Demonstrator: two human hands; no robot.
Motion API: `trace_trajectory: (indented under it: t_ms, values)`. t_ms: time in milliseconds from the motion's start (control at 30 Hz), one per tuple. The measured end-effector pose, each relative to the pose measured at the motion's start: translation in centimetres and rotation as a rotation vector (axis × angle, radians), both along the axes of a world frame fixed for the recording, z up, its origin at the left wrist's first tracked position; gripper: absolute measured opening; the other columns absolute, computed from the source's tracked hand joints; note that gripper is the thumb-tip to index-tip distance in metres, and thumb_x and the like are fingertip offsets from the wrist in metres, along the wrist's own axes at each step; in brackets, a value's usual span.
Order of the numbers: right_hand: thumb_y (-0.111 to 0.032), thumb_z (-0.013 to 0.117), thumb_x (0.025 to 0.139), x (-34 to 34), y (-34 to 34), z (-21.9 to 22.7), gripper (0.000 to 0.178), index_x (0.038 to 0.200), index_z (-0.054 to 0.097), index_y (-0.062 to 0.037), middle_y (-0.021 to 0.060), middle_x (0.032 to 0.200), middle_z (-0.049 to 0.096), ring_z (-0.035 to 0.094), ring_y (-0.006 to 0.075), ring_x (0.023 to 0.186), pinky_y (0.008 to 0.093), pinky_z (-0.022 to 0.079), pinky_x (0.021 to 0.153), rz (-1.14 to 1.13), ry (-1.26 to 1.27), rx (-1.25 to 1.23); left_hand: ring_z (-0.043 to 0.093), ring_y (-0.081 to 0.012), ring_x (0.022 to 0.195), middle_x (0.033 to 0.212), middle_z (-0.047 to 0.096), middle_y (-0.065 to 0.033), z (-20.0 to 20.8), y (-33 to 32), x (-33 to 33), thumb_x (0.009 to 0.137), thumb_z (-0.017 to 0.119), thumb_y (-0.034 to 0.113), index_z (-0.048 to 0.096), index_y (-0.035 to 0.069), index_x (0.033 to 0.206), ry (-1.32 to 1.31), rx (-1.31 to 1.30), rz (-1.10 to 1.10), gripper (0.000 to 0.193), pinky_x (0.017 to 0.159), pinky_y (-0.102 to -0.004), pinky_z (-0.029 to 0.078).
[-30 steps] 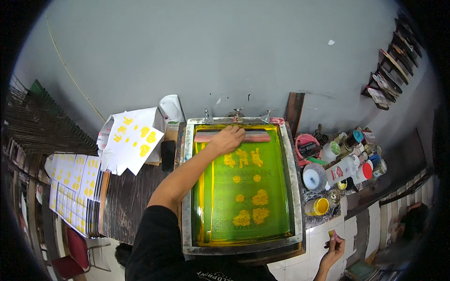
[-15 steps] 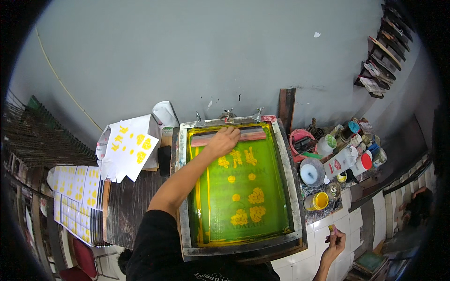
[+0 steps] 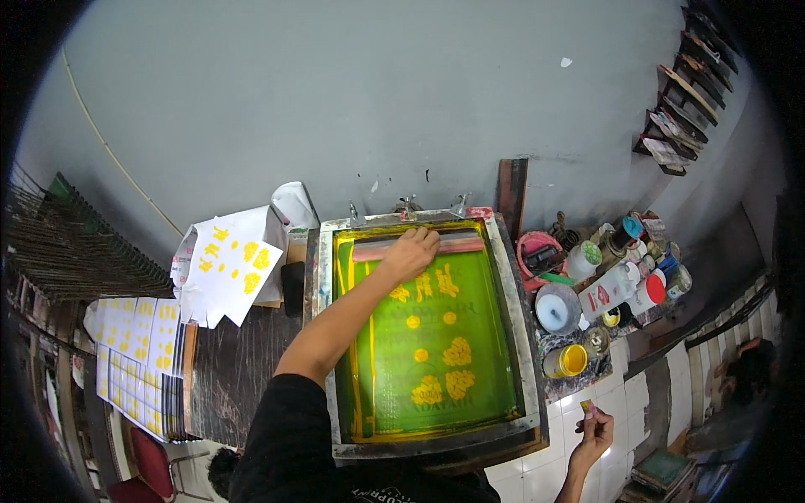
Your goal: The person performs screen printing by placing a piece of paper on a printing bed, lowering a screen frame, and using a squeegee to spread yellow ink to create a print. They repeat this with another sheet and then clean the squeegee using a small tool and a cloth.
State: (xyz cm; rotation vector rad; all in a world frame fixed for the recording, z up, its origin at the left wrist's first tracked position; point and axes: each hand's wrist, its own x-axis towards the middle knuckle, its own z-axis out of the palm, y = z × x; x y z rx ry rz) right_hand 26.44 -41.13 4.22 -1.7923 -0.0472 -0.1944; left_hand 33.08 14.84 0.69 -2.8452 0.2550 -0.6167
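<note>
In front of me lies a silk-screen frame (image 3: 516, 335) with green mesh (image 3: 392, 356) and yellow ink shapes (image 3: 458, 351). Across its far end rests a long squeegee (image 3: 461, 244) with a reddish lower edge. My left hand (image 3: 412, 255) is closed over the squeegee's middle, its forearm crossing the screen's left half. Off the near right corner of the frame, my right hand (image 3: 594, 436) is raised above the white tiles. Its fingers pinch a small yellow and pink piece (image 3: 586, 407), whose kind I cannot make out.
Metal hinge clamps (image 3: 407, 209) hold the frame's far edge. Printed white sheets (image 3: 231, 267) lean at left, beside a dark phone-like object (image 3: 293, 289); a drying rack (image 3: 75, 243) stands farther left. At right are a yellow ink pot (image 3: 573, 360), a white-filled tub (image 3: 553, 312) and several bottles.
My left hand and the squeegee have shifted a little to the right along the far end. My right hand has moved slightly left, still pinching the small piece.
</note>
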Motion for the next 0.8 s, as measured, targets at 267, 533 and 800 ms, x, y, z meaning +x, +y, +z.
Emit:
trace_trajectory:
  t_ms: [267, 533, 800]
  values:
    - [-0.014, 0.068, 0.099, 0.4, 0.7, 0.3, 0.016, 0.098, 0.061, -0.0002, 0.0165, 0.105, 0.072, 0.055, 0.011, 0.069, 0.0246, 0.045, 0.061, 0.028, -0.02, -0.018, 0.055, -0.025, 0.106, 0.108, 0.058, -0.0063, 0.3, -0.9, 1.1, 0.082, 0.063, 0.016, 0.066, 0.006, 0.106, -0.021, -0.017, 0.038, 0.026, 0.088, -0.0369, 0.047]
    - [-0.016, 0.068, 0.1, 1.8, 0.8, -0.8, 0.017, 0.097, 0.062, -0.0001, 0.0125, 0.099, 0.07, 0.055, 0.0108, 0.067, 0.0249, 0.045, 0.058, 0.051, -0.027, -0.006, 0.055, -0.0246, 0.105, 0.109, 0.059, -0.0056, 0.7, 0.4, -1.3, 0.079, 0.065, 0.016, 0.067, 0.006, 0.108, -0.064, -0.018, 0.104, 0.031, 0.089, -0.0366, 0.046]
    - [-0.013, 0.067, 0.099, 3.3, 1.8, 0.0, 0.015, 0.094, 0.061, 0.0002, 0.0168, 0.105, 0.072, 0.057, 0.0104, 0.068, 0.0245, 0.046, 0.061, 0.105, -0.008, -0.049, 0.056, -0.0265, 0.103, 0.108, 0.059, -0.0071, 0.8, 1.8, -3.4, 0.075, 0.068, 0.013, 0.064, 0.005, 0.108, -0.037, -0.079, 0.183, 0.033, 0.088, -0.0385, 0.046]
